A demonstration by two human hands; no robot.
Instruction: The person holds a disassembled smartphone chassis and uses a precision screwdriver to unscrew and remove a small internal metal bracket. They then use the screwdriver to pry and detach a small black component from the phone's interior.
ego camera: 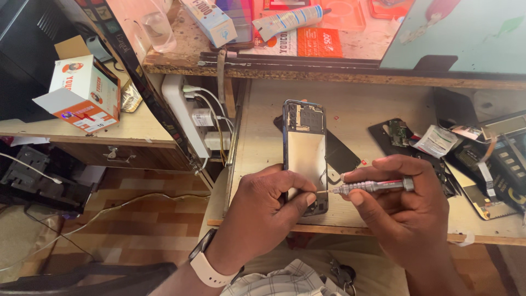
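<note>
- On the far left, an orange-and-white carton point(82, 93) sits on a low side shelf, and a white power strip point(183, 118) with chargers plugged in hangs on the side of the workbench point(263, 109).
- The left hand point(268, 211), with a pale watch point(211, 268) on its wrist, lies curled over the near end of an opened phone point(305, 148), fingers wrapped around the frame and thumb pressed on its near edge to hold it flat.
- The phone lies lengthwise on the wooden workbench, near the front edge and roughly in the middle of the scene. Its back cover is off: a dark blue frame, a bare metal plate down the middle, and a dark circuit section at the far end.
- The right hand point(405, 208) pinches a slim grey screwdriver point(370, 187) between thumb and fingers, shaft level, tip pointing left at the phone's near end.
- The step in hand looks like working a screw at the phone's near end. The next move seems to call for the tip seated squarely, a light steady twist, and the left hand keeping the frame from sliding.
- To the right lie a dark cover point(339, 153), a small circuit board point(399, 131), a torn white packet point(435, 141) and more phone parts.
</note>
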